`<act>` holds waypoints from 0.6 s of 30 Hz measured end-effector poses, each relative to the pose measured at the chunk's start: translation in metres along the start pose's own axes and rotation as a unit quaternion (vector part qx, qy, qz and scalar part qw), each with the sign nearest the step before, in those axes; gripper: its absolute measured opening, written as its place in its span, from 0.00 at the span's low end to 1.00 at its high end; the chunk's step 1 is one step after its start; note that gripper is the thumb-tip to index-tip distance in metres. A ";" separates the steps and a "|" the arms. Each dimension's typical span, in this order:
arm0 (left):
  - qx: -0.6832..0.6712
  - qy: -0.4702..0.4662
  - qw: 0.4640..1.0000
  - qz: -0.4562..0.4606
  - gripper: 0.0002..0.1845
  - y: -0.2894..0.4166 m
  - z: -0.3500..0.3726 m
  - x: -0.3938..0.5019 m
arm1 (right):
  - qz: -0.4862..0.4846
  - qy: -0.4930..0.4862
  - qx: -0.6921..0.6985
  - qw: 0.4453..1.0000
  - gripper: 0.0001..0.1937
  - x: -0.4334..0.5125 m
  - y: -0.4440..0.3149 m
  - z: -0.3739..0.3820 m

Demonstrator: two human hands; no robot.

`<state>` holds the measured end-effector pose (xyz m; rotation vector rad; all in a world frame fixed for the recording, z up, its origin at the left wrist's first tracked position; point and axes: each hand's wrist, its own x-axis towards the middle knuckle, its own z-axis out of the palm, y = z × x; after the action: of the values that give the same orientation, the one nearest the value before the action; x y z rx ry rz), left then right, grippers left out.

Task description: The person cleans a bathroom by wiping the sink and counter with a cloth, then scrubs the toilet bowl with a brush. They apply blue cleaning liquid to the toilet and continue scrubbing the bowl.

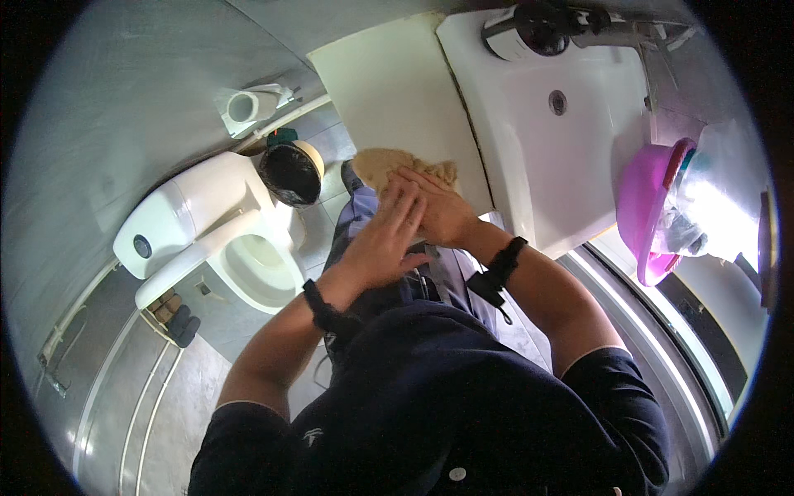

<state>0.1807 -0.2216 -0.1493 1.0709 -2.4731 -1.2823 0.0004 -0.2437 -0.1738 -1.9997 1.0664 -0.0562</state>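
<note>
A tan cloth lies bunched at the near edge of the white countertop, beside the sink. My right hand holds the cloth down, with folds showing past its fingers. Over it reaches my left hand, its fingers stretched across the back of the right hand and its thumb spread apart. Those fingers partly hide the right hand's fingertips. Both wrists wear black straps.
Right of the countertop is a white washbasin with a dark pump bottle at its back. A pink basin holding bags stands beyond. To the left are a black-lined bin, a toilet and a paper holder.
</note>
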 end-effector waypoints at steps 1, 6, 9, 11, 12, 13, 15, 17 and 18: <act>-0.007 -0.026 1.000 -0.001 0.47 0.001 0.000 0.004 | 0.015 -0.011 0.038 0.999 0.32 -0.005 0.004 -0.002; 0.051 0.067 0.994 0.069 0.45 -0.031 -0.017 0.062 | 0.095 0.114 -0.207 0.967 0.34 0.022 0.038 -0.016; 0.070 0.116 0.989 0.051 0.44 -0.038 -0.024 0.083 | 0.092 0.236 -0.232 0.939 0.35 0.054 0.058 -0.023; 0.095 0.137 0.986 0.027 0.44 -0.038 -0.026 0.080 | 0.085 0.287 -0.229 0.926 0.35 0.071 0.063 -0.030; 0.090 0.139 0.986 0.003 0.44 -0.037 -0.026 0.075 | 0.092 0.307 -0.223 0.920 0.35 0.080 0.062 -0.033; 0.084 0.142 0.986 -0.018 0.44 -0.037 -0.027 0.069 | 0.098 0.327 -0.220 0.914 0.35 0.090 0.060 -0.036; 0.073 0.159 0.984 -0.045 0.44 -0.039 -0.031 0.055 | 0.083 0.340 -0.217 0.911 0.34 0.116 0.057 -0.049; 0.060 0.176 0.981 -0.058 0.46 -0.044 -0.035 0.045 | 0.075 0.334 -0.239 0.909 0.33 0.136 0.051 -0.053; 0.081 0.187 0.978 -0.046 0.45 -0.049 -0.039 0.044 | 0.074 0.323 -0.263 0.906 0.32 0.145 0.047 -0.051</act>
<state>0.1915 -0.2947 -0.1701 1.3398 -2.2891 -0.8133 0.0411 -0.3919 -0.2207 -2.4449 1.8058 -0.4145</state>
